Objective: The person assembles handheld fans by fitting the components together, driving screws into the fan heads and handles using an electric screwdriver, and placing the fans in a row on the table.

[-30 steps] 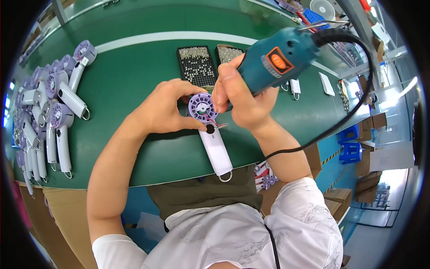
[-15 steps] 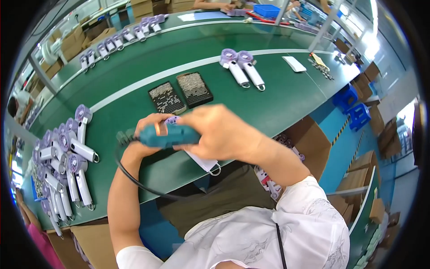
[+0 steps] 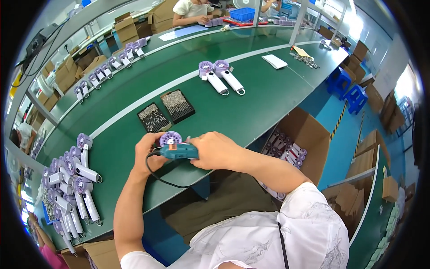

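Note:
My right hand (image 3: 216,151) is closed round one end of a teal electric screwdriver (image 3: 182,151). Its black cord leaves the opposite end beside my left wrist and loops toward me; the tip cannot be made out. The fingers of my left hand (image 3: 147,150) grip the round purple head of a handheld fan (image 3: 170,136), just behind the tool. That fan's handle is hidden by the tool and my right hand. Beyond my hands lie two black trays of small silver metal pieces, a left tray (image 3: 153,118) and a right tray (image 3: 178,106).
Two purple-and-white fans (image 3: 224,77) lie farther back on the green table (image 3: 251,116). A pile of fans (image 3: 71,179) sits at left. An open carton (image 3: 309,143) with more fans stands at right below the table edge. A person (image 3: 192,11) works across the table.
The view has shifted, so the tabletop appears lower and more to the left. The screwdriver has moved off the fan head, which now shows more fully. The fan's handle, partly visible before, is now hidden.

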`<state>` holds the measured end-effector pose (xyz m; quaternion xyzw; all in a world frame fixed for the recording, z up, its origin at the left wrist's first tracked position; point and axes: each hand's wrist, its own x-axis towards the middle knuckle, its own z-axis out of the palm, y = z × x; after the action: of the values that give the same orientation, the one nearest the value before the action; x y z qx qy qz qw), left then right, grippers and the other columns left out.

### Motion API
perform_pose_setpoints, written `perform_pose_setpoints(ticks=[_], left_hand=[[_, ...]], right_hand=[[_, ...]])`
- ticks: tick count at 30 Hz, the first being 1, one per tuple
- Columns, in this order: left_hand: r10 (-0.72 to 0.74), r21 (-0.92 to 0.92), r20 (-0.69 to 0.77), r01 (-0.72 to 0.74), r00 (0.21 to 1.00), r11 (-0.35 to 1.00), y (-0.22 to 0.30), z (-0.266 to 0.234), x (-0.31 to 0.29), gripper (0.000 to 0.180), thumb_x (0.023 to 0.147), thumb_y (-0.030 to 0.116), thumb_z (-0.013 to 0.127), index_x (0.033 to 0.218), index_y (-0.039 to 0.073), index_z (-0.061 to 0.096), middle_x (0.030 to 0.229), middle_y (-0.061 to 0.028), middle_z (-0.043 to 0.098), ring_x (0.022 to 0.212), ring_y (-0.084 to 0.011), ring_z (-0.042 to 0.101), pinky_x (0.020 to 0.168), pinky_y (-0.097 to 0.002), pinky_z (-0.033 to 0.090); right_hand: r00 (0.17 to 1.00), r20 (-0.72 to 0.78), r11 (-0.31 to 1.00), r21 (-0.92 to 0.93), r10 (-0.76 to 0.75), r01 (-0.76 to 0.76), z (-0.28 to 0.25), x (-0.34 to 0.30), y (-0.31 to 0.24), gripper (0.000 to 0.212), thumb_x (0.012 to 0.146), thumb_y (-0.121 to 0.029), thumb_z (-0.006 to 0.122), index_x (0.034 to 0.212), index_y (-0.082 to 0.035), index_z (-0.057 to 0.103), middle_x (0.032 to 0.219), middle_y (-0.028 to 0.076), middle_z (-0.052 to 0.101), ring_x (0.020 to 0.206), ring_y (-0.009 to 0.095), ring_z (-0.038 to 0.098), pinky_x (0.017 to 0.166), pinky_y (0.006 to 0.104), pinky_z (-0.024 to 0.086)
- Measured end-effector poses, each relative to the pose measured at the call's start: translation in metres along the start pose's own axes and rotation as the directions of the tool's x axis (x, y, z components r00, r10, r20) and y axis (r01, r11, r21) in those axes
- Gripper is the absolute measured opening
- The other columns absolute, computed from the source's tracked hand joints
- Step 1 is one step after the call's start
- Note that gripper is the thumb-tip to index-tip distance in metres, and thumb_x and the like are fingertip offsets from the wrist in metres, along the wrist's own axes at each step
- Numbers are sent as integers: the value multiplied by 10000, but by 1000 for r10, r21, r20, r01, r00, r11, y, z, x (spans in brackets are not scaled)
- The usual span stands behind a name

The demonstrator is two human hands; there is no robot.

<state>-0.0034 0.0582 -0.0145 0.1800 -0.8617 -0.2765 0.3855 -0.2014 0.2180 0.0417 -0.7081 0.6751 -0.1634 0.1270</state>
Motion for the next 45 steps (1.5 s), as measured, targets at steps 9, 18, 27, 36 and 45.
perform_pose_setpoints(ticks=[9,18,27,36,45], left_hand=[[49,-2,10,-49,999,999,6,-3,4,417,775,161,870,1126,19,696,846,-71,680,683,-173,586,590,-309,475],[265,165,-6,-260,964,951,-7,-6,-9,264,784,164,862,965,33,720,706,-63,604,615,-223,579,555,-339,468],[-113,674,-344,329,932,661,14,-75,-5,416,853,418,752,692,41,681,719,-173,674,703,-382,670,640,-479,541],[-637,588,-664,799,390,-123,6,-178,-48,431,882,442,748,993,26,776,994,-194,756,966,-377,733,837,-444,592],[-386,279,-899,950,207,-142,-15,-326,-63,494,906,464,653,1095,22,763,1185,-239,715,1130,-383,688,966,-467,546]], right_hand=[[743,-457,851,65,489,-521,-110,-43,116,676,702,-320,848,1174,130,671,819,267,724,821,347,749,795,408,587],[750,-417,803,-75,513,-591,-104,73,265,502,637,-411,873,684,62,712,689,232,702,686,360,736,704,446,580],[756,-485,825,-113,440,-553,-114,85,286,546,791,-466,808,746,61,674,656,230,671,573,337,704,573,448,553],[636,-748,913,374,191,165,-122,94,140,325,951,-298,754,1120,-21,759,758,55,692,473,69,525,462,231,379],[879,-450,228,850,-156,476,-46,112,11,181,966,-77,661,1065,73,678,595,52,586,398,149,552,381,271,420]])
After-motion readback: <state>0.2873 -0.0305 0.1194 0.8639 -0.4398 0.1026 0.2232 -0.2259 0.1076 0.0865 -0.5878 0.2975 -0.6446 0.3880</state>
